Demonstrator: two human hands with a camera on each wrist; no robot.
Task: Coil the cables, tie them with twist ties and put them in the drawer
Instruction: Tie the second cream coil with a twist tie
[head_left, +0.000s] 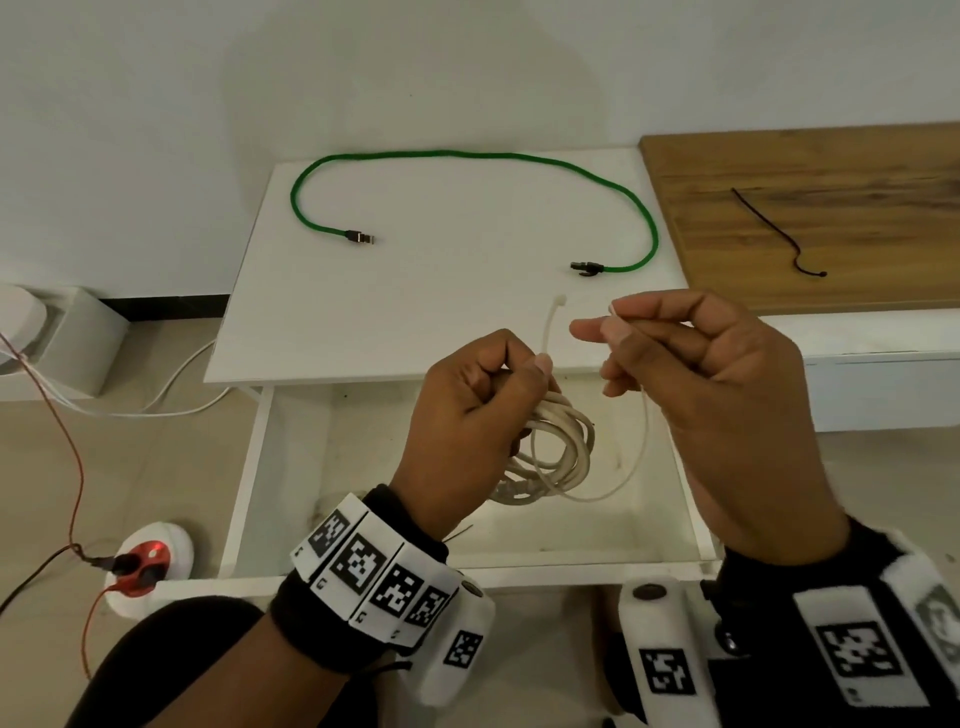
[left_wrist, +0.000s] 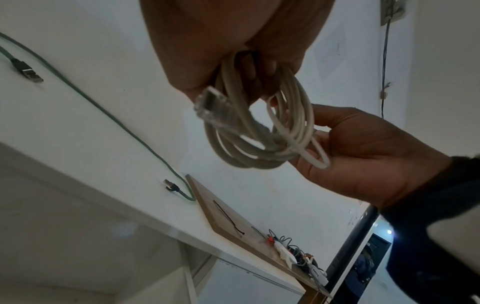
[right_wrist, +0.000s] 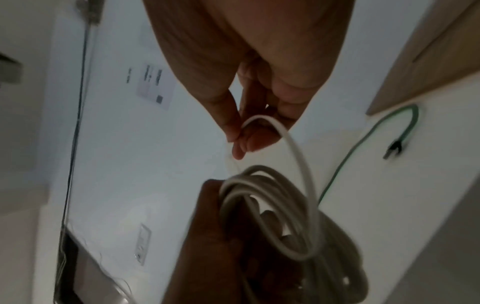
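Note:
A coiled white cable (head_left: 558, 447) hangs over the open drawer (head_left: 270, 467), and my left hand (head_left: 519, 374) grips its top. Its clear plug (left_wrist: 213, 107) shows in the left wrist view. A white tie (head_left: 636, 457) loops under and through the coil (left_wrist: 259, 131). My left thumb pinches one end of the tie, whose tip sticks up. My right hand (head_left: 610, 327) pinches the other end (right_wrist: 293, 152). A green cable (head_left: 467, 156) lies uncoiled on the white table top (head_left: 441, 312). A black twist tie (head_left: 779, 234) lies on the wooden board (head_left: 857, 161).
The drawer stands pulled out below the table's front edge, its inside bare under the coil. On the floor at the left are a white and red power socket (head_left: 150, 564) and loose wires (head_left: 72, 457). More small parts lie at the board's far end (left_wrist: 293, 253).

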